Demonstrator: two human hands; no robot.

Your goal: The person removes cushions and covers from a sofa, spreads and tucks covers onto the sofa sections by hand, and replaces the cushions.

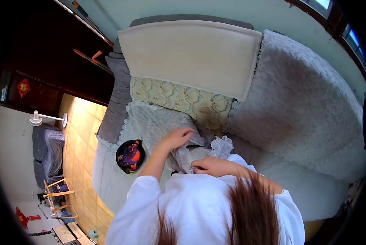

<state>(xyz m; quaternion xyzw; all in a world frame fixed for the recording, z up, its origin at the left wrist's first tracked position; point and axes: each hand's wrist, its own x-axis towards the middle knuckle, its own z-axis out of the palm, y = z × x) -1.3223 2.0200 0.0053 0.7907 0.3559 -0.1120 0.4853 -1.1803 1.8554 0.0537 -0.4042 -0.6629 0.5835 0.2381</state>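
Observation:
My left hand is over the pale grey quilted sofa cover, fingers loosely stretched to the right and apart, with nothing visible in them. Lower and to the right, my right hand is closed on a pale lace-edged cloth close to my body. White lace trim bunches up just above that hand. A round black item with an orange, red and purple patterned inside lies on the cover left of my left forearm.
A cream cover and a patterned cushion are on the sofa's backrest. A fuzzy grey cover drapes the right side. At the left are a tiled floor, a white fan, a wooden frame and another sofa.

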